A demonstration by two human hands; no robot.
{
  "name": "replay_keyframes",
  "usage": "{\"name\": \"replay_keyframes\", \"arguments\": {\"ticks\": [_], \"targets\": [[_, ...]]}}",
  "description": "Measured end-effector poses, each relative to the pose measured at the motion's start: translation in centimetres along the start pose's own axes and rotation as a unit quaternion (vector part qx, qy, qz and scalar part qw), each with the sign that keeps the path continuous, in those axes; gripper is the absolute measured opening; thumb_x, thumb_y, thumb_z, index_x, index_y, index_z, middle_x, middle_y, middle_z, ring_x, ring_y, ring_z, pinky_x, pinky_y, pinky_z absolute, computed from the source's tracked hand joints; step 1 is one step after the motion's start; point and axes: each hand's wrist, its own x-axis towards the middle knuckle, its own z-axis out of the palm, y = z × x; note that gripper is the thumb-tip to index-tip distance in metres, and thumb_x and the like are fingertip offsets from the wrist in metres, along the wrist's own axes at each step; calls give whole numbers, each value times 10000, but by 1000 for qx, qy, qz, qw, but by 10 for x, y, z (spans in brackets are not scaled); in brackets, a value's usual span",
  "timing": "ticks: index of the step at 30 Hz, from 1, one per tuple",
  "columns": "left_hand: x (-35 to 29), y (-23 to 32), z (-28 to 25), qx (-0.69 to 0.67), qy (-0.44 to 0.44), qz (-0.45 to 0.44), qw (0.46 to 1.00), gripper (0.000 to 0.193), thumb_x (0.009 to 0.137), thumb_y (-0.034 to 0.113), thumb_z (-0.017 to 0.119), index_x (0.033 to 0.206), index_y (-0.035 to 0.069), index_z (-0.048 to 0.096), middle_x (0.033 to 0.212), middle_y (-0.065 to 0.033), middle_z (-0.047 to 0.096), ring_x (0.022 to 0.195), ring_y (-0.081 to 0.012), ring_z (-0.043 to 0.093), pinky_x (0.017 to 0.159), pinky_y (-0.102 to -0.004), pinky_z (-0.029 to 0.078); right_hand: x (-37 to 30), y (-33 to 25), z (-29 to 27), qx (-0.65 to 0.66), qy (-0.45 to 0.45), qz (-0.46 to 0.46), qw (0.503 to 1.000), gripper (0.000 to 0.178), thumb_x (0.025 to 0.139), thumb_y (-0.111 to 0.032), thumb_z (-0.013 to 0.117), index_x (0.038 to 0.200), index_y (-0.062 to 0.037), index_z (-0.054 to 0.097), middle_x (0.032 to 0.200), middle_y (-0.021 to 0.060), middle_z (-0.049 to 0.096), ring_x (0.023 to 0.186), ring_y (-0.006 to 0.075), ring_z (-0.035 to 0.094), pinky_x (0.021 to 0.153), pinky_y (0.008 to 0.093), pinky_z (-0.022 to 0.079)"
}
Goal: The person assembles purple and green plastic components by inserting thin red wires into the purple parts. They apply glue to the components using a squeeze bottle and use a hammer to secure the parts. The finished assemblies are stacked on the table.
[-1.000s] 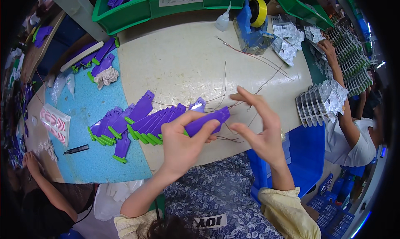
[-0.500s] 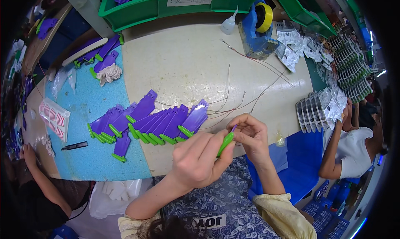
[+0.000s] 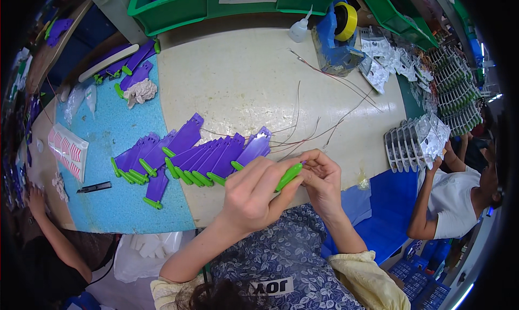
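In front of my chest, my left hand (image 3: 251, 193) is closed round a purple plastic blade with a rounded green end (image 3: 289, 177). My right hand (image 3: 323, 180) pinches at the blade's far side, where only a sliver of purple shows between the fingers. Just beyond my left hand lies an overlapping row of similar purple blades (image 3: 208, 156) with green ends. Another cluster of these blades (image 3: 143, 153) sits farther left, with one loose blade (image 3: 157, 186) nearer me. Thin red and dark wires (image 3: 311, 139) run across the table from the row toward the right.
A green bin (image 3: 216, 7) stands at the back. Beside it are a small squeeze bottle (image 3: 298, 30) and a blue tape dispenser (image 3: 332, 45). Silvery parts (image 3: 403, 142) are stacked at right near a co-worker (image 3: 454, 196). A black pen-like tool (image 3: 94, 187) lies on the blue mat (image 3: 113, 212).
The green end has tilted and turned more into view between my hands. My right hand has shifted slightly, its fingers still pinched. The blades on the table keep their arrangement.
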Motion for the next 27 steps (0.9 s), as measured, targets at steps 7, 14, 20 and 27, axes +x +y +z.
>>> {"name": "replay_keyframes", "arguments": {"ticks": [7,14,20,27], "targets": [[-22,-26,28,-245,56,-332,909,161,853,51,747,901,-44,626,792,-155,653,647,-195,671,589,-309,510,12,-13,-4,-328,-15,-147,933,258,828,-18,762,1059,26,658,1001,61,693,888,133,647,815,293,526],[1,-47,42,137,-12,-208,968,337,819,7,752,1120,-41,608,969,-180,631,783,-257,674,669,-369,559,225,-127,76,-492,73,-628,598,227,807,-68,747,995,14,649,964,177,676,922,310,654,842,398,510],[-10,-37,48,213,-51,-123,968,343,819,47,729,1146,-4,637,1158,-179,557,1015,-364,548,834,-434,505,350,-189,104,-781,97,-454,418,222,847,-235,659,875,-21,707,802,217,694,805,419,685,742,498,565],[-19,-40,43,234,-110,-71,963,501,821,135,737,1239,-89,576,1276,-214,523,1078,-364,512,919,-457,465,274,-186,117,-736,91,-524,418,152,895,-156,632,886,-8,667,792,160,686,791,334,695,660,453,558]]}}
